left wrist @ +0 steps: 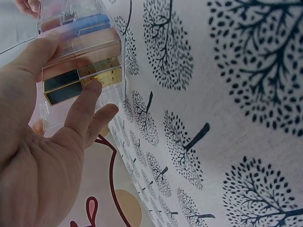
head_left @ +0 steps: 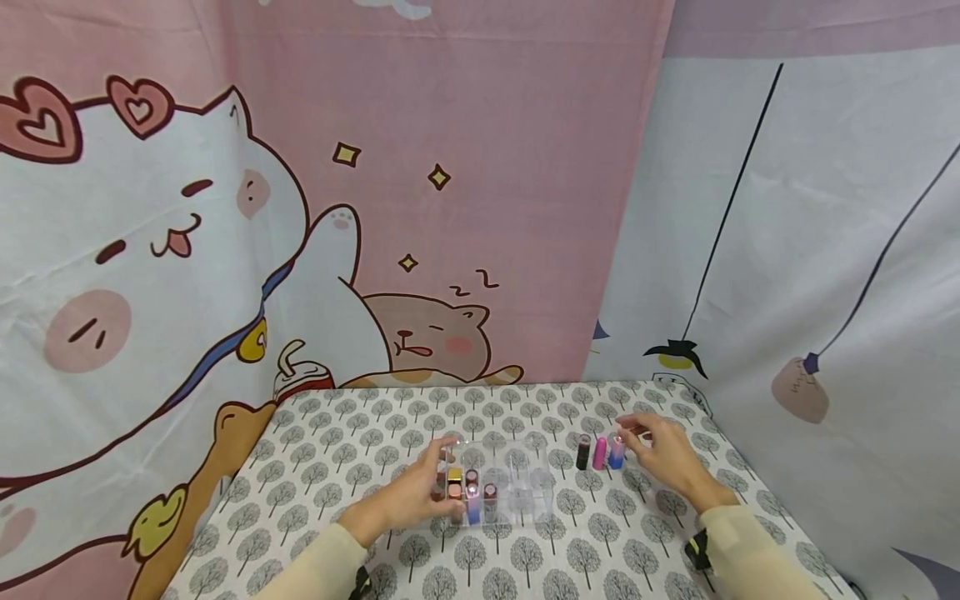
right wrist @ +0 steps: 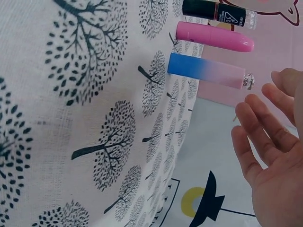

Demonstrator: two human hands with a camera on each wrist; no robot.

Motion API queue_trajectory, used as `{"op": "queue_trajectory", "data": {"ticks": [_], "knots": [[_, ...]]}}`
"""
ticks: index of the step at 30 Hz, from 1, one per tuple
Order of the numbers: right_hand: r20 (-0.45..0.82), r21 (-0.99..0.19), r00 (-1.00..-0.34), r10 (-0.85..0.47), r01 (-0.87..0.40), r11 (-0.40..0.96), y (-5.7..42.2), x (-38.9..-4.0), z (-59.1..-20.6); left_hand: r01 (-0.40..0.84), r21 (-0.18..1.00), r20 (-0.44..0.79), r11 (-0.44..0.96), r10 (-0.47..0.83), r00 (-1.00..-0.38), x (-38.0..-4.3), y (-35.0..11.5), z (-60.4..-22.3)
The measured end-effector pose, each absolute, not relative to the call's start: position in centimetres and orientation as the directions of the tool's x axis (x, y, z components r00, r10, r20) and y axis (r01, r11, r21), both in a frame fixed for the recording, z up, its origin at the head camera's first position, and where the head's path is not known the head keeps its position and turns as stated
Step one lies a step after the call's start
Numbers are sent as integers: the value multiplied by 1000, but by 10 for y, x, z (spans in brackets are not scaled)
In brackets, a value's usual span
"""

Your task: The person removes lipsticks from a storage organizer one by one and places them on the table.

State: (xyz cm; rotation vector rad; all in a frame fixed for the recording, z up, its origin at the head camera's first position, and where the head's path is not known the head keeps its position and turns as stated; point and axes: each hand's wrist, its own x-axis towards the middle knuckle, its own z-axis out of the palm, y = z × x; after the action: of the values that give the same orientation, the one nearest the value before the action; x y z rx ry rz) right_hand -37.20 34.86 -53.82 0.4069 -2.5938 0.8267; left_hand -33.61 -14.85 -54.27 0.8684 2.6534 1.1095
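Observation:
My left hand grips the left end of a clear plastic lipstick organizer, thumb on its near side and fingers around its left side. Its left compartments hold several lipsticks, among them a blue-and-pink one and black-and-gold ones. To the right, three tubes stand upright in a row: a black lipstick tube, a bright pink tube and a blue-to-pink lipstick with a jewelled top. Just beside that jewelled top is my right hand, its fingers loosely bent and apart from the tube.
A white cloth with dark tree prints covers the table. Behind it hangs a pink curtain with cartoon cats, and a pale printed cloth hangs at the right. The organizer's right compartments show no lipsticks.

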Motion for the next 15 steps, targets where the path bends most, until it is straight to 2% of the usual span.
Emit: {"op": "queue_trajectory", "data": {"ticks": [15], "knots": [[524,-402,-830,-192,-439,803,334,-368,-525,471,696,109,542,568,-816,-337,-150,-543]]}}
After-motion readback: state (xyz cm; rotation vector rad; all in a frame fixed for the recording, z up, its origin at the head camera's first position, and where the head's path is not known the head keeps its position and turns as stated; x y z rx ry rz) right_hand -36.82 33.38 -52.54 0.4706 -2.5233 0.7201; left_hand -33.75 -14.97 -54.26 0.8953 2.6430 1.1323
